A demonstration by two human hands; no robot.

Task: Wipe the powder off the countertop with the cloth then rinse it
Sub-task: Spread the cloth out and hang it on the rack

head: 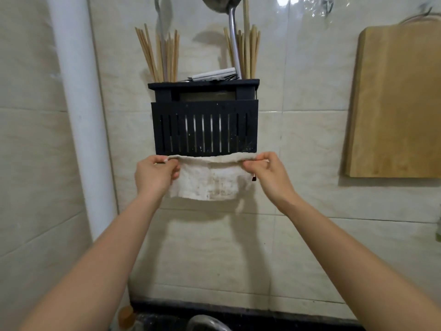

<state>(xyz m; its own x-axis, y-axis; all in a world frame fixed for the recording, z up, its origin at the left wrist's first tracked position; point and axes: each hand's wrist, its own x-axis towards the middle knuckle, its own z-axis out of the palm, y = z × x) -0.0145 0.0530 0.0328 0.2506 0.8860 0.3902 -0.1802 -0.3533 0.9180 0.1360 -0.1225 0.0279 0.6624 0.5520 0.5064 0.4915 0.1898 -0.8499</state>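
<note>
A stained off-white cloth [210, 180] hangs spread out just under a black slatted utensil rack [205, 127] on the tiled wall. My left hand [156, 174] pinches its upper left corner. My right hand [265, 172] pinches its upper right corner. The cloth's top edge lies along the bottom of the rack; whether it rests on a bar there is hidden. A strip of the dark countertop [250, 314] shows at the bottom edge. No powder can be made out on it.
Chopsticks [162, 58] and a metal ladle [232, 39] stand in the rack. A wooden cutting board [396, 103] hangs on the wall at right. A white pipe [81, 115] runs down at left. A metal faucet top [207, 323] and an orange lid [126, 315] sit at the bottom.
</note>
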